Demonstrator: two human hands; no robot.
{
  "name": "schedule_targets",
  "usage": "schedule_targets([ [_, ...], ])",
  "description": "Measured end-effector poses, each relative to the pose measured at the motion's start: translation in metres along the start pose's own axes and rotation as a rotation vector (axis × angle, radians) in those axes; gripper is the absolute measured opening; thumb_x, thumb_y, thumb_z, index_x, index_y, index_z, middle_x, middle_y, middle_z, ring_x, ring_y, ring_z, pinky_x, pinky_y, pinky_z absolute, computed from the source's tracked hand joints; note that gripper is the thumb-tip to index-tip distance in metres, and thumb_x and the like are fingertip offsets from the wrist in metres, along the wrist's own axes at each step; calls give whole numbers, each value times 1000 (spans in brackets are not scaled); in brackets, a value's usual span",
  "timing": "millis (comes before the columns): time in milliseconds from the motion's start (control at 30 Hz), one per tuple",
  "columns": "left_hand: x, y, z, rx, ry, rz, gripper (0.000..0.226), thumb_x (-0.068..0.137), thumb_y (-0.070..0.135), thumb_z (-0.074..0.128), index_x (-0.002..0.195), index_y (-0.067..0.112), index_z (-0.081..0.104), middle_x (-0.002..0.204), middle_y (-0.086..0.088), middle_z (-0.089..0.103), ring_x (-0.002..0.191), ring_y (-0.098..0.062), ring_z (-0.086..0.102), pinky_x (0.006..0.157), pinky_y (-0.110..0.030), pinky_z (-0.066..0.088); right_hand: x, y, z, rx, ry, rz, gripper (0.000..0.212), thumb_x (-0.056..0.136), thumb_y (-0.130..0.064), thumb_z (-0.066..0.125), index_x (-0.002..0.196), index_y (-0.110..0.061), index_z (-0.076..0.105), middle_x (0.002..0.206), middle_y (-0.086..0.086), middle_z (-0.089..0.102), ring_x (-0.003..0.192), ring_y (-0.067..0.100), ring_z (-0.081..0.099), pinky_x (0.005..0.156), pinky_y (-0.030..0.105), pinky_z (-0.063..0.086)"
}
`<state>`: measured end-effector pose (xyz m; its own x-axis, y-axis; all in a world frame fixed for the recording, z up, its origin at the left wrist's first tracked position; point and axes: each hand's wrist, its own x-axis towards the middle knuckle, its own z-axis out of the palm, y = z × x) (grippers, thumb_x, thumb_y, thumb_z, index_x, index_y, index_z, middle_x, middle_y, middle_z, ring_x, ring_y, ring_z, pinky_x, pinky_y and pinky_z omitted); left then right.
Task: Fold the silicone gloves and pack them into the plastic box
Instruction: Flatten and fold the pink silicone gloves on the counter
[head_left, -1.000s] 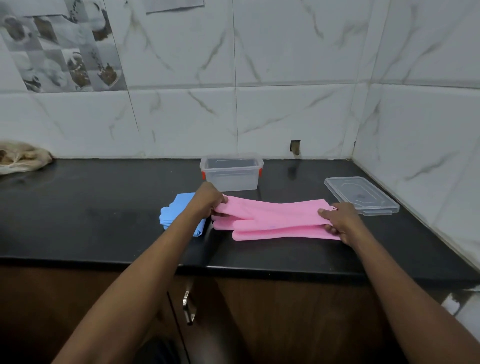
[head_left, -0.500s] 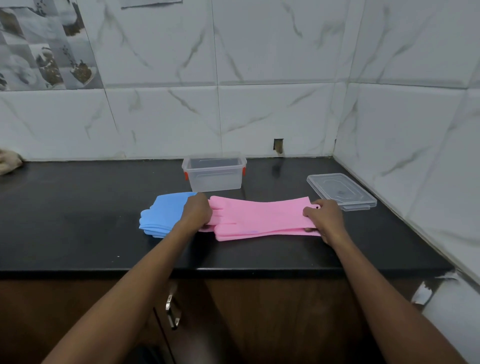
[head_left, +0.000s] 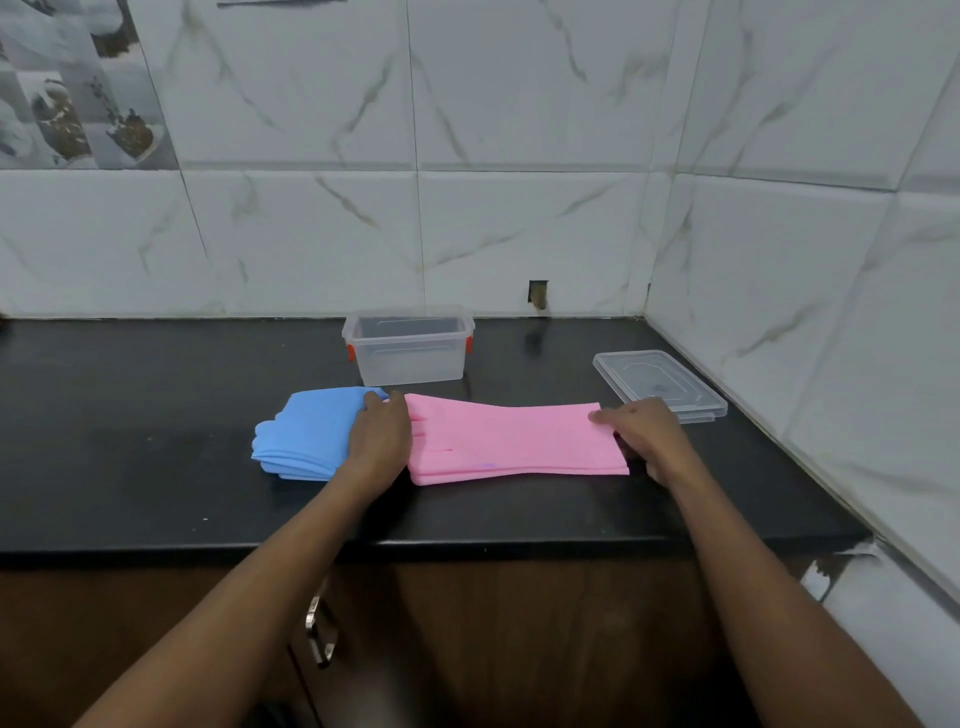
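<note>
A pair of pink silicone gloves (head_left: 514, 441) lies flat and stretched lengthwise on the black counter (head_left: 156, 467), one glove stacked on the other, fingers to the left and cuffs to the right. The left hand (head_left: 379, 441) rests palm-down over the finger end, its fingers spread flat rather than closed, so the grip there is apart and pressing. The right hand (head_left: 644, 436) sits at the cuff end with its fingertips on the top edge; whether that grip is pinched on the cuff or only laid on it, I cannot tell. Just left of the pink pair, touching the left hand, lies a folded stack of blue silicone gloves (head_left: 306, 436). Behind both pairs, near the marble-tiled wall (head_left: 519, 208), stands the clear plastic box (head_left: 410, 348) with orange clips, open and holding nothing. Its clear lid (head_left: 660, 379) lies flat on the counter to the right, near the corner, just behind the right hand.
</note>
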<state>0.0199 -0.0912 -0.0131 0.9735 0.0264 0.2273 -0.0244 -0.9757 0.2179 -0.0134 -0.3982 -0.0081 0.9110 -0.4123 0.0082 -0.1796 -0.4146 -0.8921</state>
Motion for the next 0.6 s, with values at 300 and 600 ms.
schedule_targets([
  [300,3,-5,4,-74,12,30,28,96,-2,34,119,0,49,123,-22,48,95,-37,58,84,-43,50,-12,10,-1,-71,92,-105,10,71,-4,71,70,-14,75,62,3,71,48,13,60,46,23,47],
  [600,-4,6,-4,33,6,64,29,97,0,34,121,2,50,125,-22,49,108,-36,53,85,-41,46,-13,7,1,-192,102,-140,24,73,-6,68,97,-5,74,90,8,72,86,24,67,80,31,52],
])
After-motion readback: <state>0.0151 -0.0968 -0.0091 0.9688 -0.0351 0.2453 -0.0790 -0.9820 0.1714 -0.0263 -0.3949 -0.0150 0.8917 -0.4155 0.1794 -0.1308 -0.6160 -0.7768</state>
